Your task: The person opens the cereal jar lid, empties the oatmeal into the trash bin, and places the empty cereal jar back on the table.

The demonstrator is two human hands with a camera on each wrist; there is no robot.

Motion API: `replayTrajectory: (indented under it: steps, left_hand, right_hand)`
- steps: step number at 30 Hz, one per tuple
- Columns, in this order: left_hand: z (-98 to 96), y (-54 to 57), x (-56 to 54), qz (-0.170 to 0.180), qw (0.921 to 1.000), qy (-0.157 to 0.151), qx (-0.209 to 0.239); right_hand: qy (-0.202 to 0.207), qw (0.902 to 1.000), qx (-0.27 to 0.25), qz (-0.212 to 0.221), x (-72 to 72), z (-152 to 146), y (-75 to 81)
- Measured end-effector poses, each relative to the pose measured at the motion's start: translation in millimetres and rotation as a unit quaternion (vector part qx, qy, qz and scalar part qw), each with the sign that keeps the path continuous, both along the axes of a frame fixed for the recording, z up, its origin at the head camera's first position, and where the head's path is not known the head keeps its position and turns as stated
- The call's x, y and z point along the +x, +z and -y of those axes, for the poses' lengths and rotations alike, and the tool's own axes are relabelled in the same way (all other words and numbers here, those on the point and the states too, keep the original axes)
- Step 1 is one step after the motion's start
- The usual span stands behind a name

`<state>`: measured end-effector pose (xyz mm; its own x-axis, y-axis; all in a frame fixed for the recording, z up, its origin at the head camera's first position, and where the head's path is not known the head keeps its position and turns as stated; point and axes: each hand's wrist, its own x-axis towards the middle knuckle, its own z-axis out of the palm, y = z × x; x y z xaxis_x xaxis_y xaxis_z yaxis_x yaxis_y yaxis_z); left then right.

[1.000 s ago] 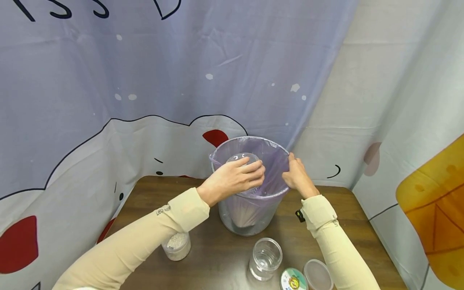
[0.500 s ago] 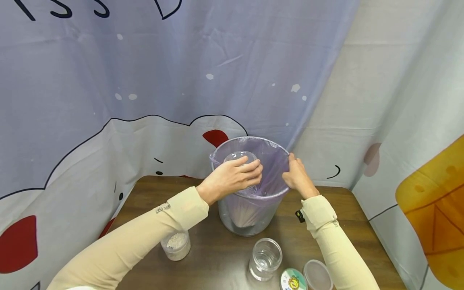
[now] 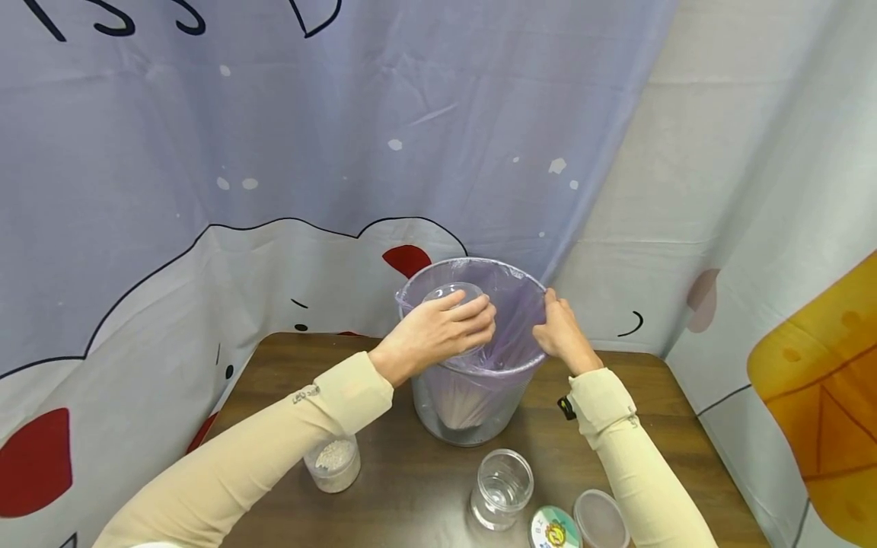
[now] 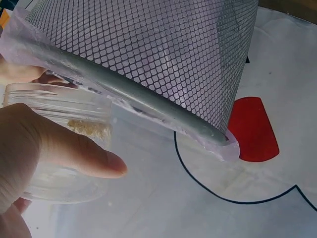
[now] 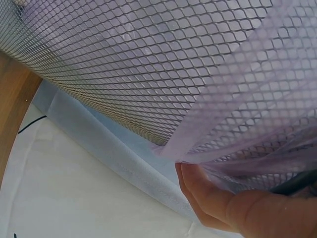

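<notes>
A wire-mesh trash bin (image 3: pixel 473 415) lined with a thin purple bag (image 3: pixel 510 312) stands toward the back of the table. Over its mouth my left hand (image 3: pixel 445 331) grips a clear plastic jar (image 3: pixel 452 291), which is tilted. The left wrist view shows the thumb across the jar's side and a small patch of brownish grains (image 4: pixel 89 129) on its wall. My right hand (image 3: pixel 564 335) grips the bin's right rim through the bag; in the right wrist view its fingers (image 5: pixel 208 193) hook the bag's edge. The inside bottom of the bin is hidden.
A jar of white grains (image 3: pixel 334 460) stands left of the bin on the wooden table (image 3: pixel 404 502). In front are a clear jar (image 3: pixel 502 487), a printed green-edged lid (image 3: pixel 553 528) and a translucent lid (image 3: pixel 601 519). A patterned curtain (image 3: pixel 329 152) hangs behind.
The left hand with the jar has shifted slightly left and away over the bin's mouth. The right hand keeps its hold on the rim.
</notes>
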<state>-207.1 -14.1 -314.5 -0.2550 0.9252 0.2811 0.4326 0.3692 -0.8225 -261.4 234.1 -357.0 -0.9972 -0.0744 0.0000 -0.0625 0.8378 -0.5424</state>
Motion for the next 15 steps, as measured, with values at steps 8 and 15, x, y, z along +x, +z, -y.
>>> replayTrajectory:
  steps: [8, 15]
  left_hand:
    - [5.2, -1.8, 1.0, 0.028, 0.9978, -0.014, 0.058]
    - [12.8, -3.9, 2.3, 0.056, 0.9948, -0.01, 0.084]
  right_hand:
    - [-0.001, 1.0, 0.001, 0.001, -0.2, 0.5, 0.1]
    - [-0.002, 1.0, 0.003, 0.002, -0.2, 0.5, -0.3]
